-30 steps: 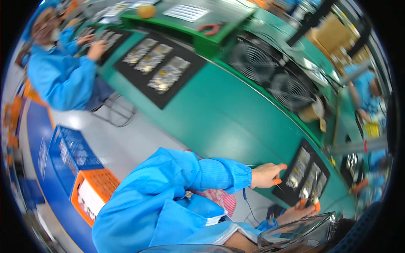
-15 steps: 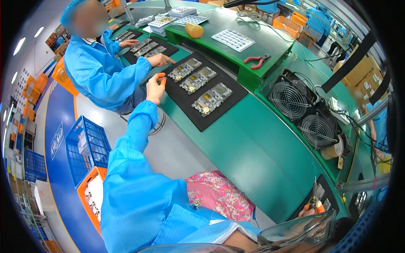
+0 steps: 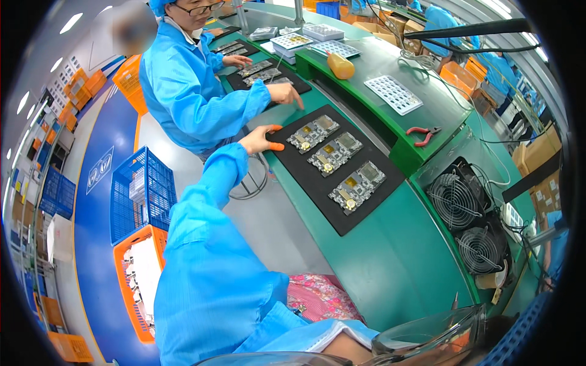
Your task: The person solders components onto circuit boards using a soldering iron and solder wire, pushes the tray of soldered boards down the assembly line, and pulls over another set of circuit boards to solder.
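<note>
Centrally, a black rectangular work mat (image 3: 316,184) lies on a green workbench (image 3: 397,256), bearing three populated circuit boards (image 3: 357,188) side by side. The mat's long axis runs from 11 o'clock to 5 o'clock; each board points roughly from 8 to 2.

The wearer's left hand (image 3: 257,141), orange covers on its fingertips, is at the mat's near-left corner, so the mat extends toward 4 o'clock from those fingers. Thumb and forefinger stand apart at the edge; whether they grip it cannot be told. This hand is far nearer than the right hand (image 3: 467,339), low at 5 o'clock and mostly lost behind the glasses (image 3: 421,332), its finger state unreadable.

Compared with half a second ago, the view has swung, setting the mat lower and further right. The right hand and its pointed tool were clearer then; the left hand was at this same edge.

Outward at 11 o'clock, a co-worker's hand (image 3: 285,94) points toward the mat, just beside it. Red-handled pliers (image 3: 429,135) lie at 2 o'clock, two caged fans (image 3: 455,204) between 3 and 4, a blue plastic crate (image 3: 162,210) at 9.
</note>
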{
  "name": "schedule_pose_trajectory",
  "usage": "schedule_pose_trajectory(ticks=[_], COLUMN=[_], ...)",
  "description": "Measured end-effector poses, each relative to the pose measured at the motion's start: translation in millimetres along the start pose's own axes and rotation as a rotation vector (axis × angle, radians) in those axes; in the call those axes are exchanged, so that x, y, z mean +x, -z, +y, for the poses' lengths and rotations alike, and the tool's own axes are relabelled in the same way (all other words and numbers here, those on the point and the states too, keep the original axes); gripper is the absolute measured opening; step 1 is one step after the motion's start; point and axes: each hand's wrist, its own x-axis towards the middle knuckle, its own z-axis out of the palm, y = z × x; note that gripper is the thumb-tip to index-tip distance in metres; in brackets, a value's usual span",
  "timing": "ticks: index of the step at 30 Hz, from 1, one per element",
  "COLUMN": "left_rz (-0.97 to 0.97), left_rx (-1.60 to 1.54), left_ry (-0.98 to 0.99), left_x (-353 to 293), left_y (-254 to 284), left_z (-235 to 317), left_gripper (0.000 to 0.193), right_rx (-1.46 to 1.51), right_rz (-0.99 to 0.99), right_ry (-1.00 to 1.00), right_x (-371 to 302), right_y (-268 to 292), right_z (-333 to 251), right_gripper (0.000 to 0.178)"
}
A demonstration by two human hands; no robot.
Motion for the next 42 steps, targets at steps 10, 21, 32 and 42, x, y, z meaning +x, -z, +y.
schedule_pose_trajectory(ticks=[10,21,32,42], left_rz=[-0.007,0.023,-0.272,-0.022], left_rx=[-0.124,-0.279,-1.086,-0.434], left_ry=[-0.016,-0.089,0.176,-0.382], left_x=[18,-4,-10,-27], left_y=[-6,-14,-14,-38], left_z=[4,41,45,104], left_gripper=[0.072,0.071,0.04,0.018], right_rx=[-0.022,0.023,0.049,-0.136], right_rz=[-0.033,-0.172,-0.432,-0.57], right_ry=[-0.048,-0.204,-0.289,-0.059], right_x=[44,31,31,25], right_y=[-152,-295,-308,-303], right_z=[2,-51,-36,3], right_gripper=[0.045,0.039,0.03,0.025])
